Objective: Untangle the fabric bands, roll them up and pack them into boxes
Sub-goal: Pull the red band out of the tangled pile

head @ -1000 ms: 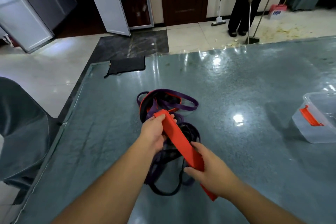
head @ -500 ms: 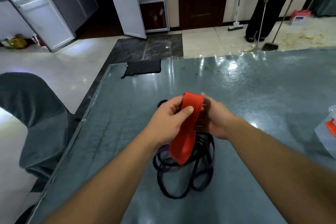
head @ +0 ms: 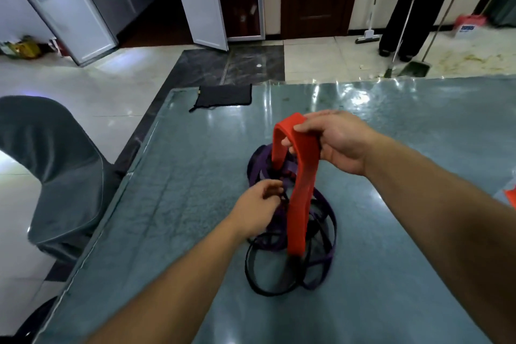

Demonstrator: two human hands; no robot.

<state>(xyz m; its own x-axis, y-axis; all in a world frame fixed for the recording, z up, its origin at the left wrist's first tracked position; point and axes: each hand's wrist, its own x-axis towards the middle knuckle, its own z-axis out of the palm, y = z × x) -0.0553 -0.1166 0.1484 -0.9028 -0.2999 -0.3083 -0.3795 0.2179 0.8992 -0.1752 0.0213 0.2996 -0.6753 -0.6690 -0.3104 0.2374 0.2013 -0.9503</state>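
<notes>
Head view: nearest, the tangle of purple and black bands (head: 293, 237) lies on the table (head: 167, 204) at 12 o'clock. The left hand (head: 258, 205), closer to it, pinches a black strand. The wide, flat red band (head: 300, 193) hangs near vertical from the right hand (head: 335, 142), which pinches its fold above the pile, its lower end apparently among the loops.

Left hand (head: 258, 205): a second ago it gripped the red band's upper end; it has since let go and dropped to the tangle of purple and black bands (head: 290, 246), fingers pinching a black strand.
Right hand (head: 332, 141): moved from the band's low end to its top, now holding it alone.
Red band (head: 300, 184): earlier stretched slantwise between both hands; now lifted, draped over the right hand's fingers, hanging folded above the tangle.
</notes>
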